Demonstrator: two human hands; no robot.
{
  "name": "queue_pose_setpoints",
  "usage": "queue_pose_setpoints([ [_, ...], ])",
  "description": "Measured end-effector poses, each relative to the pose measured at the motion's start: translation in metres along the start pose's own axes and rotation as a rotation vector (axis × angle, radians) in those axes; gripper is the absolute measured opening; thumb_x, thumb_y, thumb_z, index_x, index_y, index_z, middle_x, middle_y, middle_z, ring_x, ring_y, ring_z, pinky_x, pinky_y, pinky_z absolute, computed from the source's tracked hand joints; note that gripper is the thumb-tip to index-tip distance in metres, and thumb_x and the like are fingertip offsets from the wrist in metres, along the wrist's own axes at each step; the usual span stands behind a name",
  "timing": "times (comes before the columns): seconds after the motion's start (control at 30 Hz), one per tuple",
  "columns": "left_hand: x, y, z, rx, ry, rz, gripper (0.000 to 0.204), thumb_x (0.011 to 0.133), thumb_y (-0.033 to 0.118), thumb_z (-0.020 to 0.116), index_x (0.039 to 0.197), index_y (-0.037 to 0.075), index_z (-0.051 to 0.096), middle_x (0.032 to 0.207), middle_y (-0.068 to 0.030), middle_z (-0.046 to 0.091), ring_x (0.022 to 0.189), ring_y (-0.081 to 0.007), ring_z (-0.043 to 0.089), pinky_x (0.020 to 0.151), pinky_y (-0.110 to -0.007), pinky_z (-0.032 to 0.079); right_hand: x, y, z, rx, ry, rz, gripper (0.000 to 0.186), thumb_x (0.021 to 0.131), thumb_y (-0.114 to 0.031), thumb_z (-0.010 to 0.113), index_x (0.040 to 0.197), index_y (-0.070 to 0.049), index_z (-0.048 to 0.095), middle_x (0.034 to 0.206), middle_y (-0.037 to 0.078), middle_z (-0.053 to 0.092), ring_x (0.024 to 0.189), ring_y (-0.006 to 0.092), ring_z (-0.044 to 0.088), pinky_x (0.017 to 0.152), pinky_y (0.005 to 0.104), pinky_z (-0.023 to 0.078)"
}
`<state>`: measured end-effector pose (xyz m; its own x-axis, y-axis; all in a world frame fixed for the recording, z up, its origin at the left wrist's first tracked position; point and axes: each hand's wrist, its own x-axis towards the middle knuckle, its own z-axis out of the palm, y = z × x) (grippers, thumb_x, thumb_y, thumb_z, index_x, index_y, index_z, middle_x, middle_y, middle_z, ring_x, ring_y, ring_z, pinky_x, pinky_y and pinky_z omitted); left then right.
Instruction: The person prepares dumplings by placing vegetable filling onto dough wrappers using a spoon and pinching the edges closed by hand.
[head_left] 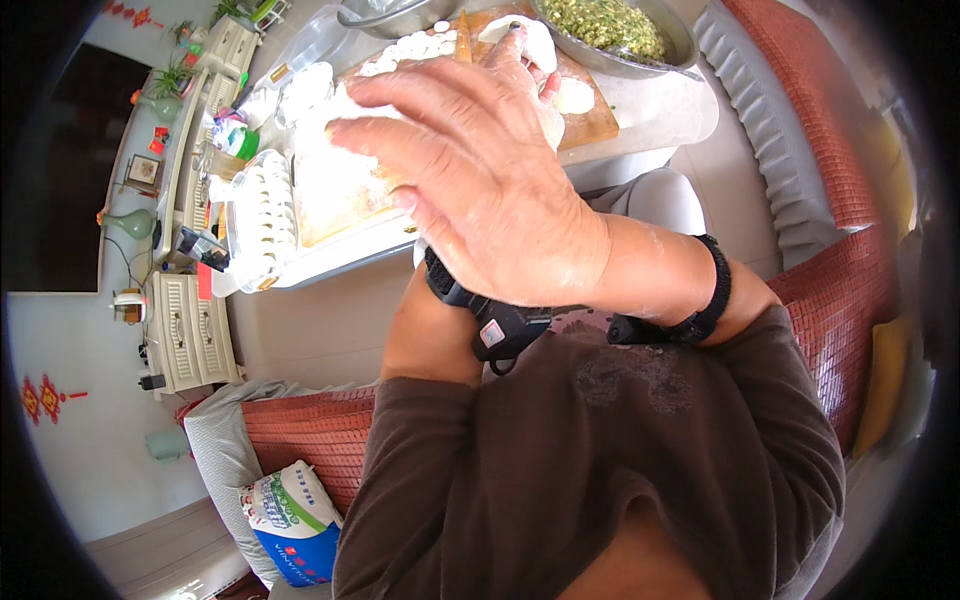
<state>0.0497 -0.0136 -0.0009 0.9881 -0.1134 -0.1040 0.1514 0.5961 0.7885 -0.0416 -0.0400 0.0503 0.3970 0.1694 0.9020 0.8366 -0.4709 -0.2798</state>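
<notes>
My right hand (500, 205) fills the middle of the view, back upward and fingers loosely apart, over a floured wooden board (330, 210). My left hand (520, 65) is mostly hidden behind it, its visible fingers bent on a piece of white dough (545, 40). Small flattened dough rounds (410, 50) lie at the board's far side beside a wooden rolling pin (463, 35). A plastic container of formed dough pieces (270, 210) stands left of the board. A steel bowl of chopped green filling (605, 30) is at the back right.
Red-covered sofa seats (810, 120) are at the right, and another (300, 430) at lower left holds a printed bag (285, 525). A white cabinet (190, 330), a bottle with a green cap (240, 140) and a dark wall screen (60, 170) are on the left.
</notes>
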Motion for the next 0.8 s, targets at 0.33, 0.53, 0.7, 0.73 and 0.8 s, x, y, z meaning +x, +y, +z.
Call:
queue_pose_setpoints([
  [0.33, -0.015, 0.024, 0.012, -0.217, 0.008, -0.029, 0.017, 0.081, 0.023, 0.050, 0.093, 0.010, 0.049, 0.089, -0.0020, 0.052, 0.084, -0.0147, 0.049, 0.072, -0.030, 0.039, -0.008, 0.008, -0.042, 0.078, 0.046, -0.019, 0.033, 0.075, -0.011, 0.048, 0.106, 0.000, 0.048, 0.111, 0.017, 0.045, 0.102, 0.0312, 0.041, 0.089, 0.0395, 0.029],
  [0.53, -0.021, 0.034, 0.026, -0.266, 0.007, -0.061, 0.016, 0.080, 0.023, 0.052, 0.090, 0.011, 0.050, 0.086, 0.0000, 0.054, 0.082, -0.0139, 0.050, 0.070, -0.029, 0.039, -0.017, 0.055, -0.065, -0.077, 0.037, -0.131, 0.049, 0.082, -0.012, 0.043, 0.122, 0.007, 0.022, 0.123, 0.021, 0.029, 0.114, 0.0292, 0.033, 0.096, 0.0367, 0.022],
  [0.7, -0.030, 0.038, 0.037, -0.275, 0.025, -0.074, 0.014, 0.080, 0.022, 0.052, 0.089, 0.012, 0.051, 0.084, 0.0009, 0.054, 0.080, -0.0132, 0.051, 0.069, -0.029, 0.039, -0.024, 0.060, -0.062, 0.034, 0.132, -0.024, 0.046, 0.082, -0.007, 0.041, 0.121, 0.009, 0.023, 0.120, 0.021, 0.033, 0.113, 0.0277, 0.033, 0.095, 0.0348, 0.025],
  [0.73, -0.033, 0.040, 0.039, -0.276, 0.013, -0.086, 0.013, 0.081, 0.022, 0.051, 0.089, 0.012, 0.051, 0.084, 0.0011, 0.055, 0.079, -0.0129, 0.050, 0.070, -0.029, 0.039, -0.025, 0.060, -0.064, 0.040, 0.141, 0.005, 0.045, 0.082, -0.007, 0.040, 0.121, 0.009, 0.023, 0.120, 0.020, 0.033, 0.113, 0.0271, 0.034, 0.094, 0.0341, 0.026],
  [0.8, -0.038, 0.040, 0.043, -0.274, 0.008, -0.098, 0.012, 0.081, 0.021, 0.050, 0.090, 0.012, 0.051, 0.084, 0.0012, 0.055, 0.079, -0.0127, 0.050, 0.070, -0.029, 0.039, -0.027, 0.067, -0.068, -0.002, 0.116, -0.040, 0.046, 0.083, -0.008, 0.040, 0.121, 0.010, 0.021, 0.120, 0.020, 0.033, 0.112, 0.0268, 0.035, 0.094, 0.0339, 0.026],
])
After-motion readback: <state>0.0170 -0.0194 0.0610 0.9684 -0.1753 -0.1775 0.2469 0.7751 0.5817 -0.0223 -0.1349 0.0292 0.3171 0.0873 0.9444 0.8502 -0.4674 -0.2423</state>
